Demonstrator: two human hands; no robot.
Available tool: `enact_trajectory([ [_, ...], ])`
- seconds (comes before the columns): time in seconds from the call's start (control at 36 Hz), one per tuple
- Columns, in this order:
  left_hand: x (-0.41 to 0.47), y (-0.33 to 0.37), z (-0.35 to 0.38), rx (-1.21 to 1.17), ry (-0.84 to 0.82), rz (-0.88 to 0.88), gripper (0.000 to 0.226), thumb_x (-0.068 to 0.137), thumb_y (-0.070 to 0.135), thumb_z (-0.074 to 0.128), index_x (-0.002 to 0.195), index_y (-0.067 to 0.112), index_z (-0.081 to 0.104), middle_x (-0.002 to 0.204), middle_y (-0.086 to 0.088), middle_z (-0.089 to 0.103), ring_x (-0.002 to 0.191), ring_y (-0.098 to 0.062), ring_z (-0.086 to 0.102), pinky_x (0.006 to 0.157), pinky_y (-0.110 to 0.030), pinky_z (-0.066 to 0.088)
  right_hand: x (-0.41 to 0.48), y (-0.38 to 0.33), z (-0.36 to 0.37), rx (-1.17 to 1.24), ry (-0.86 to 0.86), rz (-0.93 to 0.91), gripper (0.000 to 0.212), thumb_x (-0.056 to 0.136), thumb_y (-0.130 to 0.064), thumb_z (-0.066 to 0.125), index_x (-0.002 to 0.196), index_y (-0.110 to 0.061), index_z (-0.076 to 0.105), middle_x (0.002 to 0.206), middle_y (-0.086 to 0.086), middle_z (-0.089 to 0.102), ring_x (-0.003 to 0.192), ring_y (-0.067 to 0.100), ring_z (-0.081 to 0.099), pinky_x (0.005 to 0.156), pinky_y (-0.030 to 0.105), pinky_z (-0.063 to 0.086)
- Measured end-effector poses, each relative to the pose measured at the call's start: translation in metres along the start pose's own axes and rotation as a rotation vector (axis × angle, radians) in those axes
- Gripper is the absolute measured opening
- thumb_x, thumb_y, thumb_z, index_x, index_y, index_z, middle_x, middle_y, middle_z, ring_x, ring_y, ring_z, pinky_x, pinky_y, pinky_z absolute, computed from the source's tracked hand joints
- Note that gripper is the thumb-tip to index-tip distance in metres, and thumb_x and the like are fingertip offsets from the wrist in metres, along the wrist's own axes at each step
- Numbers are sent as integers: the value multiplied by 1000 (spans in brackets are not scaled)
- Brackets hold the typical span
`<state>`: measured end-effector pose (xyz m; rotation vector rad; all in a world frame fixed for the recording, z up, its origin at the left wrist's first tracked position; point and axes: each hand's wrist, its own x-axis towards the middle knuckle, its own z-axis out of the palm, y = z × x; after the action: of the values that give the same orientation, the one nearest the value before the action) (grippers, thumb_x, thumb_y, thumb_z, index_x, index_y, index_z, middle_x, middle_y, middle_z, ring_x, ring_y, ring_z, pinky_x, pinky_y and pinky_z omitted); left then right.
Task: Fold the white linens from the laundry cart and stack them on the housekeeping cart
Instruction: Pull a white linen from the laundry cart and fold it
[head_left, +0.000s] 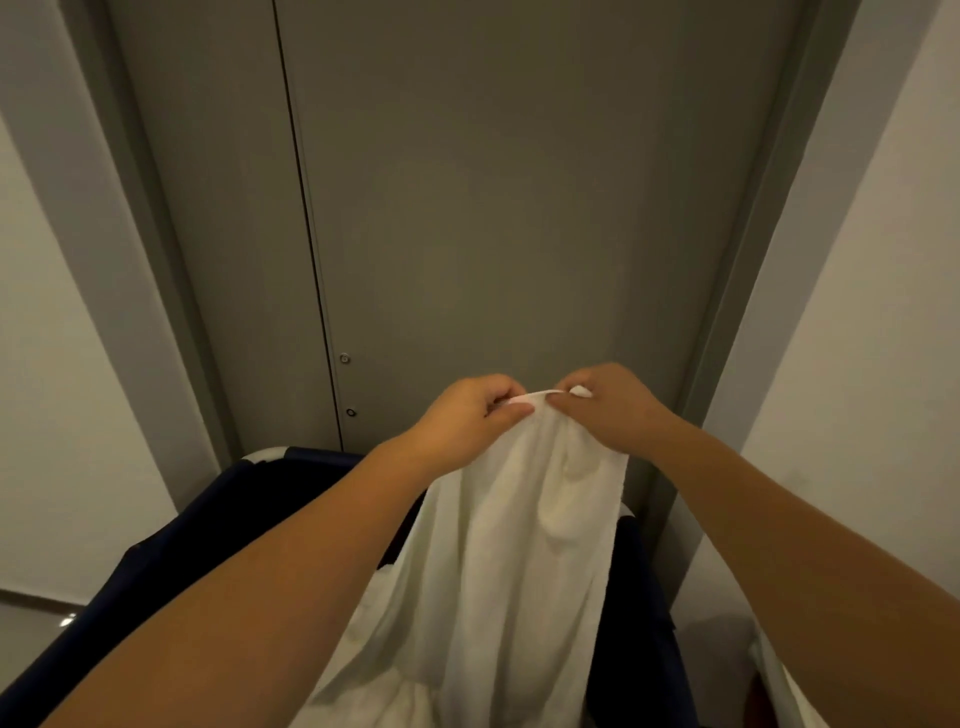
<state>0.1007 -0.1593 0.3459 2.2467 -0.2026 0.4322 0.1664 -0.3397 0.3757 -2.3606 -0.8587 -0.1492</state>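
Observation:
A white towel (511, 545) hangs lengthwise in front of me, its lower end trailing into the dark blue laundry cart (218, 525). My left hand (467, 415) pinches the towel's top edge from the left. My right hand (608, 405) pinches the same edge from the right, its fingertips almost touching the left hand's. More white linen (374, 696) lies bunched in the cart below. The housekeeping cart is out of view.
A grey double door (493, 208) stands close behind the laundry cart, with two small locks (345, 358) near its seam. White walls (62, 415) flank the door frame. Another white cloth (784, 686) shows at the bottom right.

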Motion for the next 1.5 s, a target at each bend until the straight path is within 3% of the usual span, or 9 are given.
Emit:
enact_trajectory([
  [0.19,-31,-55,18,-37,-76,-233,22,89,31,66,84,13,54,79,-2,56,67,-12,51,60,-25,41,9,-5,-42,-84,133,11,19,92,-25,61,94,-11,74,83,1,64,80,13,57,70,20,36],
  [0.44,-71,-126,-15,-12,29,-488,17,77,24,80,77,13,67,77,-6,64,71,-20,61,67,-31,48,-5,26,-74,-72,312,221,25,94,-23,58,93,-2,72,87,12,62,80,26,56,74,33,43],
  [0.64,-47,-96,-47,-13,51,-392,13,78,25,79,73,18,70,69,6,67,62,0,60,58,-14,46,-4,47,-67,-27,339,360,25,94,-23,58,99,-2,70,91,10,58,87,30,56,80,36,45],
  [0.72,-32,-74,-52,-25,102,-283,11,82,26,75,71,26,72,70,13,70,66,5,61,66,-16,46,-5,48,-60,-14,258,356,20,93,-22,60,95,-5,72,90,9,60,86,28,58,81,38,49],
  [0.94,8,-11,-26,-73,95,-87,10,85,11,70,80,18,75,77,10,70,70,11,59,69,-7,42,-3,4,-8,70,-21,114,37,72,-36,82,104,-20,73,98,-8,64,89,1,56,68,9,39],
  [1.06,12,3,-15,-104,91,-59,8,85,13,70,80,16,75,76,10,69,68,10,60,66,-5,42,-1,-12,24,143,-113,28,16,75,-31,81,80,-16,75,70,-5,65,57,-3,53,52,10,39],
  [1.14,8,1,-16,-150,91,-76,11,84,16,72,75,22,74,75,10,71,72,2,63,68,-13,47,5,-12,38,170,-51,65,41,86,-20,68,50,-18,47,45,-7,40,42,6,37,47,22,28],
  [1.33,-14,-34,-22,-13,-21,-193,6,84,22,72,82,27,68,84,0,69,75,-12,61,68,-27,47,15,-19,28,-19,-38,-39,31,93,-20,54,88,8,66,88,25,65,81,36,60,62,37,38],
  [1.5,-40,-66,-18,-30,-9,-332,12,89,23,67,78,24,62,78,6,62,67,-6,56,58,-18,42,26,-15,2,-134,44,-54,26,93,-15,53,92,4,70,94,20,69,91,34,61,80,37,43],
])
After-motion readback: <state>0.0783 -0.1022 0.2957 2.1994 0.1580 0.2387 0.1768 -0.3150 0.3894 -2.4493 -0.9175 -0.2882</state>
